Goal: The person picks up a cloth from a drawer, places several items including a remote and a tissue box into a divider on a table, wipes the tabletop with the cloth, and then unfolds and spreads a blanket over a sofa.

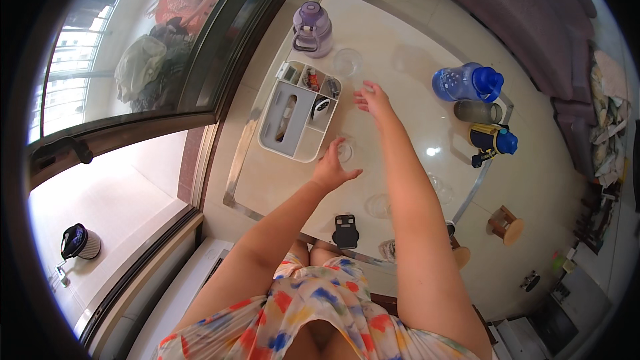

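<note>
My left hand (332, 169) is spread beside a small clear glass (345, 152) on the glossy table (400, 160); whether a fingertip touches the glass I cannot tell. Farther out, my right hand (373, 102) has its fingers apart, with nothing visible in it. It is to the right of a white and grey desktop organizer box (282, 122), which has a tissue slot and side compartments holding small packets and a black-and-white item. Another clear glass (348, 63) stands beyond my right hand, near a purple water jug (312, 30) with a handle.
A blue water bottle (462, 82), a grey tumbler (477, 112) and a blue-capped bottle in a dark sleeve (485, 139) lie at the right. More clear glasses (378, 205) are near my right forearm. A black phone holder (345, 231) lies near the front edge; a wooden stool (506, 226) stands right.
</note>
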`<action>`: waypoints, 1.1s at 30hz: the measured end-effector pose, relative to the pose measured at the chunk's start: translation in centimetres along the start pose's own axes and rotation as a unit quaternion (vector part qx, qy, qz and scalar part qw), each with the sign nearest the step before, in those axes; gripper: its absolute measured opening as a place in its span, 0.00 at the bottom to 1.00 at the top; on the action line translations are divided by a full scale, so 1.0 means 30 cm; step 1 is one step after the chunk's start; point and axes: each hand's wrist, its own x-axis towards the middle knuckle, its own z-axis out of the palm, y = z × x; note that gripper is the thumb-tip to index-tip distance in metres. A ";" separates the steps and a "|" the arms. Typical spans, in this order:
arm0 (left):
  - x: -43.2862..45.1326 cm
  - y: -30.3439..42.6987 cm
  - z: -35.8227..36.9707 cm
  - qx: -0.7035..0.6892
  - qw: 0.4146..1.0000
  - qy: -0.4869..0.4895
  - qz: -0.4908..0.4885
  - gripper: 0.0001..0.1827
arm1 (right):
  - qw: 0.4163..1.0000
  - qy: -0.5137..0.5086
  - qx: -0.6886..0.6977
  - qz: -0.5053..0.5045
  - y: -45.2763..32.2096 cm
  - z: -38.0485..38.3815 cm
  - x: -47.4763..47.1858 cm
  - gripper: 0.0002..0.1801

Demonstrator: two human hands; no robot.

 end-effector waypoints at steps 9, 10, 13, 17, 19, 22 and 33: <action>0.088 0.033 -0.035 -0.472 0.827 -0.233 -0.196 0.42 | 0.968 -0.229 0.057 0.086 0.058 -0.191 -0.331 0.26; 0.097 0.038 -0.039 -0.490 0.805 -0.282 -0.180 0.41 | 0.957 -0.244 0.124 0.093 0.056 -0.203 -0.349 0.27; 0.116 0.094 -0.065 -0.541 0.760 -0.298 -0.201 0.43 | 0.970 -0.200 0.114 0.073 0.057 -0.223 -0.390 0.25; 0.139 0.151 -0.094 -0.549 0.733 -0.281 -0.287 0.42 | 0.986 -0.164 0.012 0.031 0.074 -0.221 -0.416 0.22; 0.149 0.179 -0.082 -0.542 0.734 -0.253 -0.322 0.42 | 0.995 -0.083 -0.002 0.052 0.090 -0.210 -0.391 0.23; 0.164 0.160 -0.062 -0.504 0.783 -0.159 -0.327 0.36 | 0.998 -0.012 0.032 0.049 0.091 -0.163 -0.345 0.26; 0.153 0.079 -0.142 -0.133 0.973 0.187 0.007 0.14 | 0.976 0.216 -0.038 0.003 0.150 -0.017 0.000 0.29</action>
